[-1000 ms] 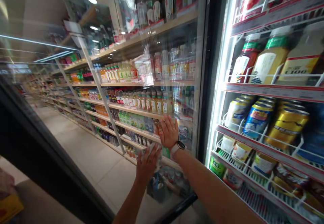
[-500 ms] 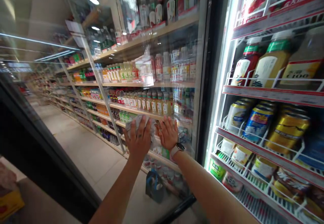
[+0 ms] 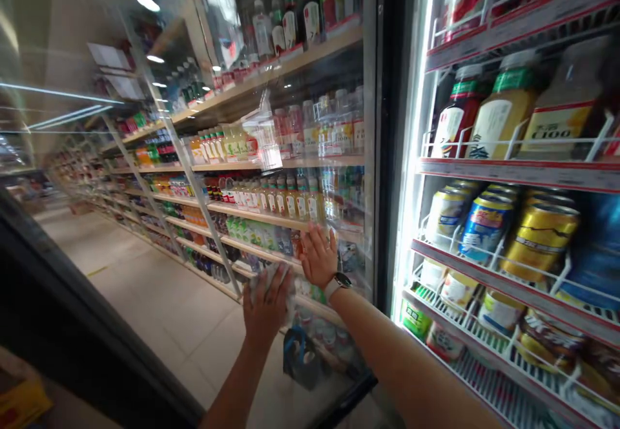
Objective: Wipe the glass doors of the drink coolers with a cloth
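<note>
Left hand (image 3: 265, 305) spread over a crumpled pale cloth (image 3: 289, 301), the cloth pinned between palm and the glass door (image 3: 227, 103) of a shop drinks cooler, low on the pane and toward its bottom edge. Right hand (image 3: 318, 256) just beside it, open and empty, fingers fanned wide, palm flat on the same pane, slightly higher and near the black door frame (image 3: 384, 138). A wristwatch (image 3: 338, 281) on the right wrist. Open right palm apparently placed to steady the door against the pressure from the left, the cloth seemingly bunched for a firmer hold under the fingers. Beyond the frame, brightly lit wire racks with red price rails (image 3: 518, 174), green-labelled bottles (image 3: 504, 115) and gold and blue drink cans (image 3: 537, 241) packed close against the front wires. Rows of bottles on wooden shelves (image 3: 290, 199) visible in the pane, whether behind it or reflected impossible to tell. Tiled floor (image 3: 145, 293) at the far left.
</note>
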Available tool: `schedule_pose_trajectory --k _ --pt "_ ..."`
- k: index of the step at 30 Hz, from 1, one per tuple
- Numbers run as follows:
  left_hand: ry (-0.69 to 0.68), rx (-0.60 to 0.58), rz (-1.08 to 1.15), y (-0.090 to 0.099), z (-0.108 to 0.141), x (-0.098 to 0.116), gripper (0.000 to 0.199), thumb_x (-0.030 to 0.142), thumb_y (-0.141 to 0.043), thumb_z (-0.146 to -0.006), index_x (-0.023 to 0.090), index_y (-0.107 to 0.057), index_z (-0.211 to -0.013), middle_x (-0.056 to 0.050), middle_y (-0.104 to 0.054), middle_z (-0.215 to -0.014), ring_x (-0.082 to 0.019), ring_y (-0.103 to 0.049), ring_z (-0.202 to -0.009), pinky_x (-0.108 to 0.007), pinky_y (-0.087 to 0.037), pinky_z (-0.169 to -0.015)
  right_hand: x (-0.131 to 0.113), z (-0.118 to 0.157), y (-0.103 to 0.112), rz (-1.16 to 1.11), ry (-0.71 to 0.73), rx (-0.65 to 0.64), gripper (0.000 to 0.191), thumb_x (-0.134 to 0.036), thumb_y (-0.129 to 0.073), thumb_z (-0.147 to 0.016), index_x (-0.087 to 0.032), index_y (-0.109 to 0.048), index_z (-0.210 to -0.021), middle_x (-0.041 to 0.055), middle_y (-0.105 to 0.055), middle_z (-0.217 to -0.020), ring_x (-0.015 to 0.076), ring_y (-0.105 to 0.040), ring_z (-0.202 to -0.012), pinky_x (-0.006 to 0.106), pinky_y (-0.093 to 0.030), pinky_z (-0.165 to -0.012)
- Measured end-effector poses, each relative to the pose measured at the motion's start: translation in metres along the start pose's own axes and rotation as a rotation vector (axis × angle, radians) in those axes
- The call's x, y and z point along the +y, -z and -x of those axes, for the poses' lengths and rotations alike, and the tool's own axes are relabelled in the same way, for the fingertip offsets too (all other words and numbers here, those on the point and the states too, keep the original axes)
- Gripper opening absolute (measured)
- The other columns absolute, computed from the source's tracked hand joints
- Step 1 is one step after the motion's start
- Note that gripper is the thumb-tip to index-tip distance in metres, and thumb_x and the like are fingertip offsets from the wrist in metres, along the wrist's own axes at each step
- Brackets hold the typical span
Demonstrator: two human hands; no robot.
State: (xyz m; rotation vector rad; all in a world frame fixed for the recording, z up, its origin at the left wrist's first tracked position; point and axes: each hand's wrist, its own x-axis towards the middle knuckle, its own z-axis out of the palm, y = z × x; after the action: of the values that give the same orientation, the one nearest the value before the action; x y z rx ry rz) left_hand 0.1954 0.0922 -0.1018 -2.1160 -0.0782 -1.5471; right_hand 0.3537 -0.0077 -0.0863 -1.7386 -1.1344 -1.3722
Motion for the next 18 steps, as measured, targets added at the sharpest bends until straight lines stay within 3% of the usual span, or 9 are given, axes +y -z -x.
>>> schedule_pose_trajectory --k 5,8,11,14,18 --pt "0.159 0.070 0.083 -0.004 -0.094 -0.017 0.053 0.025 -0.048 -0.095 0.034 -0.039 -0.147 -0.002 -0.052 -0.144 -0.022 -0.027 -0.147 -0.048 -0.004 -0.124 0.000 -0.001 0.003 -0.007 0.010 0.030 0.050 -0.025 -0.039 -0.093 -0.015 -0.047 -0.141 0.0139 -0.049 -0.147 0.0251 -0.027 -0.147 0.051 -0.017 -0.119" --pt "0.201 0.099 0.075 -0.006 -0.117 -0.012 0.053 0.025 -0.047 -0.096 0.033 -0.037 -0.147 -0.002 -0.049 -0.147 -0.023 -0.023 -0.148 -0.051 -0.002 -0.123 -0.001 -0.001 0.004 -0.011 0.021 0.051 0.051 -0.023 -0.037 -0.094 -0.013 -0.045 -0.143 0.0144 -0.050 -0.146 0.0244 -0.026 -0.147 0.051 -0.015 -0.120" --pt "0.125 0.104 0.010 -0.006 -0.103 0.002 0.052 0.025 -0.050 -0.095 0.031 -0.040 -0.146 -0.001 -0.052 -0.144 -0.020 -0.017 -0.150 -0.046 -0.001 -0.124 -0.001 0.000 0.004 -0.033 0.011 0.051 0.054 -0.022 -0.038 -0.093 -0.014 -0.041 -0.145 0.0145 -0.048 -0.148 0.0259 -0.027 -0.147 0.053 -0.016 -0.119" --pt "0.057 0.087 -0.055 -0.005 -0.066 0.016 0.048 0.026 -0.053 -0.094 0.030 -0.048 -0.141 -0.001 -0.056 -0.141 -0.020 -0.016 -0.150 -0.047 -0.006 -0.124 -0.001 0.001 0.004 -0.060 0.021 0.054 0.056 -0.023 -0.039 -0.092 -0.014 -0.038 -0.148 0.0144 -0.046 -0.150 0.0268 -0.026 -0.147 0.054 -0.017 -0.119" --pt "0.074 0.048 -0.106 -0.001 -0.012 0.030 0.043 0.024 -0.055 -0.093 0.029 -0.055 -0.136 -0.003 -0.061 -0.135 -0.022 -0.016 -0.150 -0.050 -0.010 -0.123 0.000 0.002 0.007 -0.063 0.022 0.056 0.060 -0.024 -0.039 -0.092 -0.014 -0.033 -0.151 0.0138 -0.044 -0.151 0.0271 -0.025 -0.147 0.053 -0.019 -0.119"
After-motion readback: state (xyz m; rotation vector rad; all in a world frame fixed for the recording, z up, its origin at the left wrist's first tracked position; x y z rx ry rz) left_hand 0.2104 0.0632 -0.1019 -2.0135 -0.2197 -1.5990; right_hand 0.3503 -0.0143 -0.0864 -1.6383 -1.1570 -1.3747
